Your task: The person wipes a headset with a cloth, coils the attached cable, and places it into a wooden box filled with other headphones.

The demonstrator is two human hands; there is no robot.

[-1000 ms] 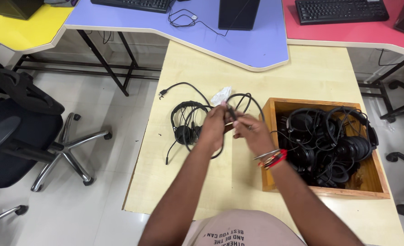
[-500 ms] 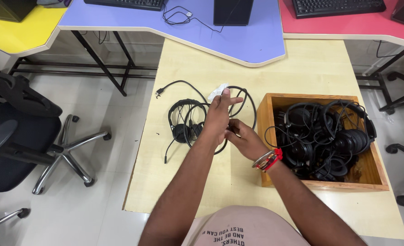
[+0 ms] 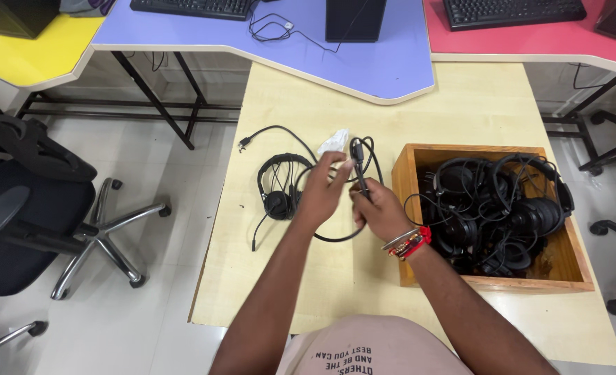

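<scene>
A black headset [image 3: 278,187] lies on the pale yellow table [image 3: 461,111], its cable [image 3: 335,238] running to my hands and its plug end [image 3: 244,144] lying at the far left. My left hand [image 3: 324,189] pinches the cable loops near the top. My right hand [image 3: 375,210], with red and silver bangles at the wrist, grips the gathered cable bundle upright. A crumpled white wipe [image 3: 334,141] lies just beyond my hands.
A wooden box [image 3: 488,283] at the right holds several tangled black headsets [image 3: 495,212]. Beyond lie purple, red and yellow desks with keyboards [image 3: 195,7] and a black computer tower [image 3: 355,19]. A black office chair [image 3: 30,194] stands on the floor at left.
My left hand has closed back onto the cable after being spread open. My right hand has drawn the loops together into a tighter bundle and raised it.
</scene>
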